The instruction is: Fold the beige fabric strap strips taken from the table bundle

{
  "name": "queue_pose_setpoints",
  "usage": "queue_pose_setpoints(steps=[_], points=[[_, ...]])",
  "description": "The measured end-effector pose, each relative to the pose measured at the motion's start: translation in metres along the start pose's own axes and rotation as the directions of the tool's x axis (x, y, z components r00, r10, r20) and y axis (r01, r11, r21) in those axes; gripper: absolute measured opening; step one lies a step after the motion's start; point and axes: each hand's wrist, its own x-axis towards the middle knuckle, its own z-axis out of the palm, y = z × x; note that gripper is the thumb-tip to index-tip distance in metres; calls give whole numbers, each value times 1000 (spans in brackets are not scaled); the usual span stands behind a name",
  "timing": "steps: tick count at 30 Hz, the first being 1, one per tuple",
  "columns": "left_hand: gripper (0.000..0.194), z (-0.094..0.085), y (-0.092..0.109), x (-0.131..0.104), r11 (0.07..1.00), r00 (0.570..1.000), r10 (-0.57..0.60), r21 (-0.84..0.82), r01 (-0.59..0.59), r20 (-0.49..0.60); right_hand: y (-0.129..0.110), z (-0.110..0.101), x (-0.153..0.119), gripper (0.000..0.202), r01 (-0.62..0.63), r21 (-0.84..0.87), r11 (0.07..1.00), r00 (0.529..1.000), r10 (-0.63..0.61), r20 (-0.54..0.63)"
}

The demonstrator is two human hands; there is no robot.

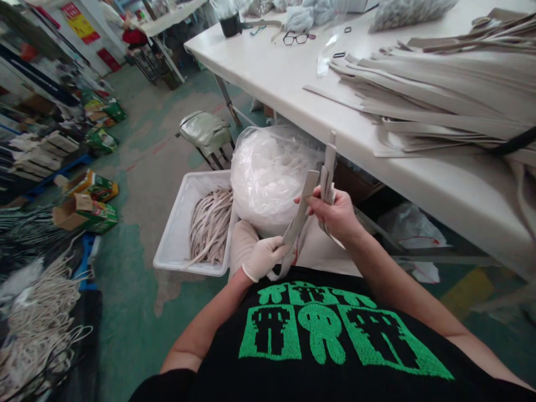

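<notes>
My left hand [264, 257], in a white glove, is closed on a flat beige strap [298, 218] that slants up from my lap. Bare, my right hand [335, 212] grips a small bunch of similar straps [328, 164], their ends pointing upward. The right thumb and fingertips are close to the left strap; whether they touch it I cannot tell. Just beyond the hands sits a large clear plastic bag [268, 167] of whitish material. To its left, a white plastic bin [171, 245] holds a heap of narrow beige strips [213, 223].
A white table [268, 67] runs along the right, bearing a big pile of beige straps [452, 95], eyeglasses [295, 38] and bagged parts. A green padded stool [205, 131] stands behind the bin. Cartons [90, 209] and cord bundles [46, 312] line the left. Another person [119, 22] is far back.
</notes>
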Motion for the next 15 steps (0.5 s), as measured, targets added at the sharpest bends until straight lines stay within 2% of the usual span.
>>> queue_pose_setpoints(steps=[4, 6, 7, 8, 10, 11, 13, 15], points=[[31, -21, -17, -17, 990, 989, -140, 8, 140, 50, -13, -10, 12, 25, 65, 77, 995, 990, -54, -132], [36, -33, -26, -28, 970, 974, -163, -157, 188, 158, -14, -17, 18, 23, 93, 103, 990, 980, -72, -185], [38, -39, -30, -34, 936, 971, -144, -292, 196, 190, -11, -19, 20, 22, 87, 107, 990, 980, -66, -187], [40, -44, -34, -40, 880, 978, -111, -441, 179, 176, -8, -20, 22, 22, 65, 106, 992, 983, -46, -176], [40, -55, -37, -52, 725, 997, -76, -687, 51, -6, 4, -20, 22, 27, -16, 103, 995, 990, 31, -140], [38, -62, -36, -58, 658, 987, -92, -752, -37, -129, 11, -18, 21, 29, -66, 101, 993, 990, 78, -118], [30, -78, -29, -68, 587, 932, -147, -787, -187, -331, 25, -12, 17, 34, -152, 83, 985, 985, 158, -67], [25, -100, -15, -79, 593, 859, -144, -737, -323, -492, 37, -6, 13, 36, -212, 50, 976, 976, 214, -28]])
